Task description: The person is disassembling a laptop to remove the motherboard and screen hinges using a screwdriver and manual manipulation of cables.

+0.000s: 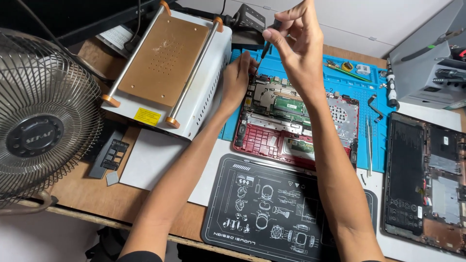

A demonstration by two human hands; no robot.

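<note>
Far left edge of the tabletop: a metal fan [36,131], grille facing up at the camera. Right of it, toward the back edge, a white heating plate machine [167,68] with a tan perforated top and two metal rails; a small black bracket [109,157] lies near its front corner. Left hand [238,80] rests flat at the back left corner of the opened red laptop [296,121], fingers together and pressed down on the chassis, steadying it, pinching nothing. Right hand [296,41] is raised above the same corner, thumb and fingertips pinched round the top of a thin black screwdriver [266,48] held nearly upright, its tip down at the laptop's back left edge. The laptop sits on a blue work mat [359,94] near the middle of the tabletop, bottom cover already off, boards and red frame exposed; whether a screw sits under the tip cannot be told. Boards look in place, so the strip-down seems early to midway, with most inner parts left to remove. In front, near the front edge, a black printed mat [272,208]. On the blue mat's right part: tweezers [369,145] and small loose bits. Far right edge: a second opened laptop [427,179], dark, insides showing.
</note>
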